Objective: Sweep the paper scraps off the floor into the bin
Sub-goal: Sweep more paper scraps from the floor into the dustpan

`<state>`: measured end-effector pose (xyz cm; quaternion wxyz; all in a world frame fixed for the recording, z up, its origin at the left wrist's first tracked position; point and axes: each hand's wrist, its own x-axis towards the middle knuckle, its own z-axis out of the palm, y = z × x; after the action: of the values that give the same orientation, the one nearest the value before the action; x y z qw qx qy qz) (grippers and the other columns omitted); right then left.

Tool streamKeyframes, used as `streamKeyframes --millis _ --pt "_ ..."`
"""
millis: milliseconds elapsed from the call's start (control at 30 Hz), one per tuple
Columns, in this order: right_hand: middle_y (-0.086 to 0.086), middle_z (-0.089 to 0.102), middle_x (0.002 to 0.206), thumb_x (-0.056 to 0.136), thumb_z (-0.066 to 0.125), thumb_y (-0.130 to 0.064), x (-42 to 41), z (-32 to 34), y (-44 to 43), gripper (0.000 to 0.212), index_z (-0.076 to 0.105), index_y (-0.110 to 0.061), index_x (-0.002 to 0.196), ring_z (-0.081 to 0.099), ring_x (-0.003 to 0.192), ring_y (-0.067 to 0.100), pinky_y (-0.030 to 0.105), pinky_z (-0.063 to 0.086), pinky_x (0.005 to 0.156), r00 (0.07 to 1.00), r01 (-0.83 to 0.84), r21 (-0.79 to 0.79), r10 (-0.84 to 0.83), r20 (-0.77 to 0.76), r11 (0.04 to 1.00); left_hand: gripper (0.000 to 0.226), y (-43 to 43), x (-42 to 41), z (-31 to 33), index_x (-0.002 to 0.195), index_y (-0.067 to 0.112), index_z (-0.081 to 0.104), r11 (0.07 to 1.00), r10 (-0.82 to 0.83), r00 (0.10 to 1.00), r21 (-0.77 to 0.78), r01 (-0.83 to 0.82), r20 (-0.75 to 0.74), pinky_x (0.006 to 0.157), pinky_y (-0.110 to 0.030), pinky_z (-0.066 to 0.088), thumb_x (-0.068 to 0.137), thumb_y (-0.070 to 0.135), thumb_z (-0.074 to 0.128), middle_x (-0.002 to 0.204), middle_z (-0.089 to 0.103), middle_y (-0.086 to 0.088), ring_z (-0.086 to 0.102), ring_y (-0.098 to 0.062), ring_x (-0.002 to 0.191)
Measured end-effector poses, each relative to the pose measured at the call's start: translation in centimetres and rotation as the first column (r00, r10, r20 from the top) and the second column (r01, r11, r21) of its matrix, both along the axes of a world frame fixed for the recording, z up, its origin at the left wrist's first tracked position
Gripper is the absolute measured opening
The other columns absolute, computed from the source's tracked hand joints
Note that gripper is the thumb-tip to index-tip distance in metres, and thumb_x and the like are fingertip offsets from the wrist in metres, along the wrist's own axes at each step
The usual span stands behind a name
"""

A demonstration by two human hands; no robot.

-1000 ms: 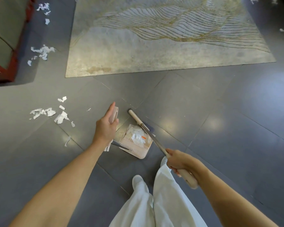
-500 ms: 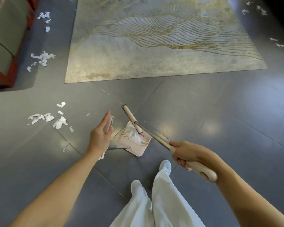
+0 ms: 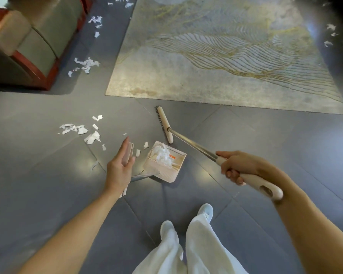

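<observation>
1. the broom (image 3: 165, 124) head has swung off the dustpan (image 3: 164, 163) toward the rug (image 3: 216, 76) — two small scraps now lie beside the pan's mouth.
2. left hand (image 3: 119, 167) grasps the dustpan's upright handle; right hand (image 3: 236, 167) is clenched round the broom's cream grip.
3. paper scraps (image 3: 81, 131) — torn, crumpled, white — litter the glossy grey tiled floor (image 3: 265, 145) left of the ribbed pink pan; more heap inside it.

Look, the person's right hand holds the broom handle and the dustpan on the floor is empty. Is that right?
Not quite. The dustpan is not empty: a pile of white paper scraps lies in it, as the head view shows. The right hand does hold the broom handle.
</observation>
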<state>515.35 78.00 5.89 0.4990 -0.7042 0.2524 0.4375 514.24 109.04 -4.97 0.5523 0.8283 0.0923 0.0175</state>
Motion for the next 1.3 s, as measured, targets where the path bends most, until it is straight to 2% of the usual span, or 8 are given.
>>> streamKeyframes --millis 233,367,433,600,767,933,1100,1300 --pt "0.007 0.044 0.055 0.088 0.045 0.007 4.9 -2.5 6.6 0.036 0.049 -0.017 0.114 0.039 0.038 0.01 0.019 0.038 0.036 0.98 -0.177 -0.029 0.179 0.091 0.984 0.06 5.1 -3.6 0.7 0.142 0.018 0.036 0.963 0.227 0.971 -0.128 -0.236 -0.079 0.102 -0.005 0.03 0.092 -0.015 0.045 0.143 0.032 0.021 0.041 0.013 0.125" --pt "0.006 0.055 0.062 0.087 0.053 -0.004 7.1 -6.7 10.4 0.025 0.058 -0.011 0.11 0.051 0.05 0.018 0.025 0.044 0.049 0.89 -0.376 -0.23 0.419 0.181 0.898 0.059 7.2 -3.9 2.1 0.142 0.015 0.038 0.95 0.306 0.948 -0.029 -0.31 -0.092 0.091 0.004 0.03 0.091 -0.012 0.049 0.138 0.036 0.015 0.041 0.015 0.119" --pt "0.008 0.057 0.068 0.087 0.055 -0.007 7.7 -8.6 12.3 0.019 0.058 -0.01 0.106 0.055 0.056 0.02 0.026 0.05 0.053 0.868 -0.41 -0.288 0.467 0.168 0.865 0.059 8.3 -3.9 2.4 0.142 0.017 0.038 0.946 0.321 0.94 -0.012 -0.324 -0.114 0.096 -0.001 0.033 0.092 -0.011 0.049 0.136 0.042 0.011 0.042 -0.003 0.125" --pt "0.013 0.062 0.085 0.088 0.056 -0.009 8.4 -11.4 16.9 0.019 0.057 -0.006 0.106 0.061 0.069 0.022 0.031 0.055 0.066 0.87 -0.447 -0.329 0.49 0.056 0.832 0.062 13.2 -3.8 1.6 0.141 0.029 0.038 0.921 0.385 0.911 0.128 -0.368 -0.15 0.099 -0.004 0.029 0.091 -0.003 0.055 0.137 0.04 0.015 0.041 0.005 0.122" --pt "0.009 0.053 0.055 0.079 0.05 0.0 10.0 -12.1 22.4 0.015 0.053 -0.004 0.064 0.048 0.051 0.019 0.027 0.042 0.052 0.953 -0.301 -0.164 0.29 -0.089 0.939 0.061 18.8 -2.9 1.2 0.143 0.032 0.038 0.906 0.419 0.888 0.153 -0.395 -0.191 0.1 -0.01 0.03 0.093 0.002 0.056 0.137 0.043 0.014 0.044 -0.006 0.127" --pt "0.005 0.046 0.044 0.086 0.044 0.002 11.2 -12.5 31.4 0.018 0.047 -0.008 0.071 0.043 0.034 0.011 0.019 0.039 0.038 0.978 -0.088 -0.057 0.076 -0.196 0.994 0.062 26.6 -1.4 0.8 0.139 0.045 0.038 0.91 0.414 0.879 0.14 -0.391 -0.236 0.102 -0.047 0.04 0.094 0.006 0.056 0.141 0.049 0.007 0.045 -0.04 0.124" --pt "0.002 0.04 0.036 0.092 0.041 0.002 12.0 -12.8 42.4 0.021 0.045 -0.008 0.074 0.037 0.026 0.008 0.013 0.034 0.03 0.965 0.075 0.017 -0.068 -0.252 0.997 0.081 35.0 -0.4 1.2 0.108 0.083 0.033 0.944 0.329 0.912 0.078 -0.319 -0.245 0.103 -0.011 0.029 0.093 0.006 0.056 0.139 0.044 0.019 0.043 -0.004 0.13" --pt "0.002 0.038 0.036 0.092 0.041 0.001 13.4 -12.4 52.8 0.029 0.043 -0.008 0.064 0.036 0.025 0.008 0.013 0.033 0.03 0.957 0.167 0.091 -0.139 -0.256 0.982 0.06 43.2 -0.2 1.7 0.134 0.047 0.036 0.947 0.32 0.912 0.06 -0.315 -0.257 0.108 -0.028 0.033 0.094 0.006 0.054 0.143 0.045 0.011 0.045 -0.016 0.131"
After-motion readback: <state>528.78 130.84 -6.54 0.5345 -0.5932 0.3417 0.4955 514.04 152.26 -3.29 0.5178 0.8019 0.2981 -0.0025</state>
